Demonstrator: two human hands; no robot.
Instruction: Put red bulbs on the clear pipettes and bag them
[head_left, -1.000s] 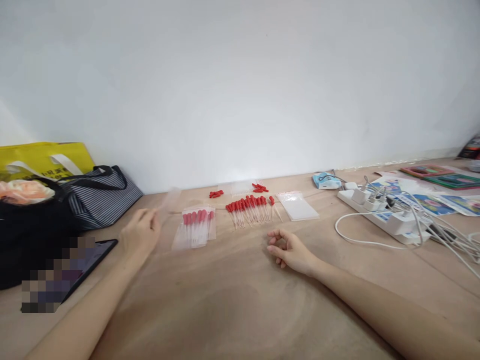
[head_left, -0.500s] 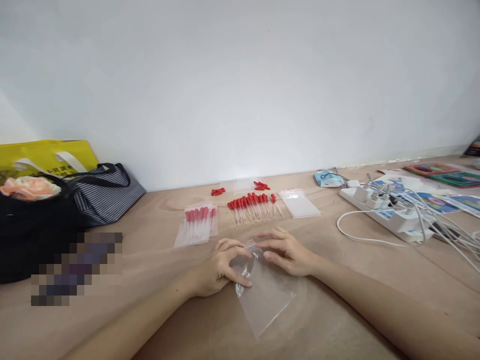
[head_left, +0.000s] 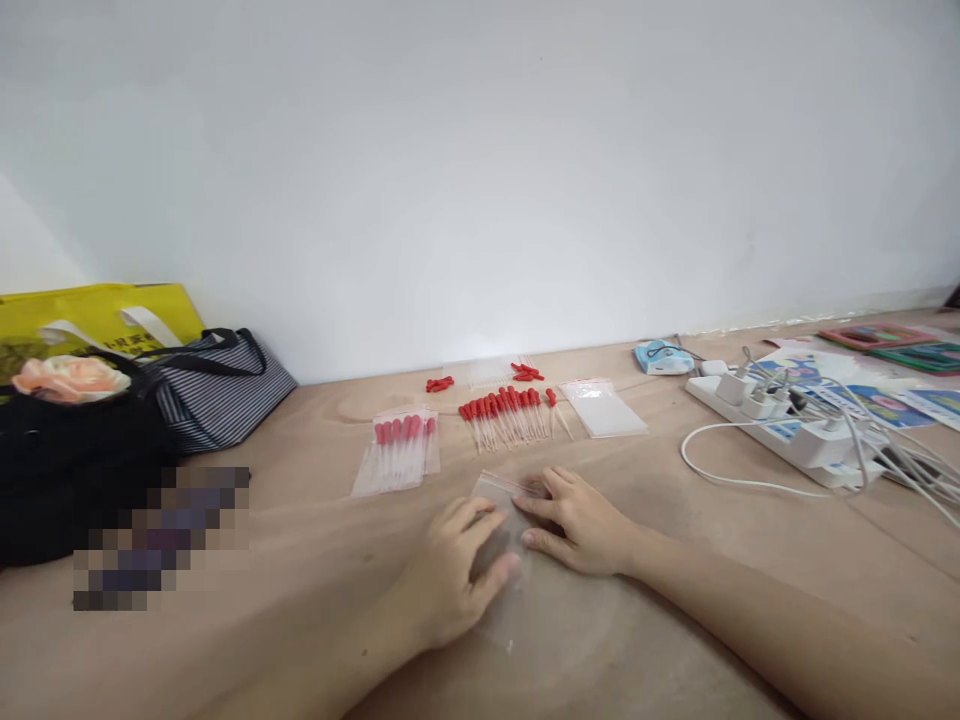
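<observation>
A clear zip bag (head_left: 501,585) lies on the table in front of me, its sealing strip at the far end. My left hand (head_left: 469,570) rests over the bag's left side, slightly blurred, thumb and fingers apart. At the right side, my right hand (head_left: 574,520) touches the bag near the strip with its fingers spread. Beyond the hands lies a row of droppers (head_left: 510,415) with red rubber bulbs. Bagged droppers (head_left: 405,445) lie to the left of that row, and a stack of zip bags (head_left: 606,408) to its right.
Loose red bulbs (head_left: 440,384) lie near the wall. At right are a power strip (head_left: 780,430) with plugs and cables, a blue packet (head_left: 664,358) and printed sheets (head_left: 877,400). Left stand a striped bag (head_left: 225,390), a black bag (head_left: 67,470) and a yellow bag (head_left: 97,310).
My left hand has moved right and nearer to me across the zip bag, covering more of it. The right hand has shifted slightly nearer. The bag looks flatter and the view turned slightly.
</observation>
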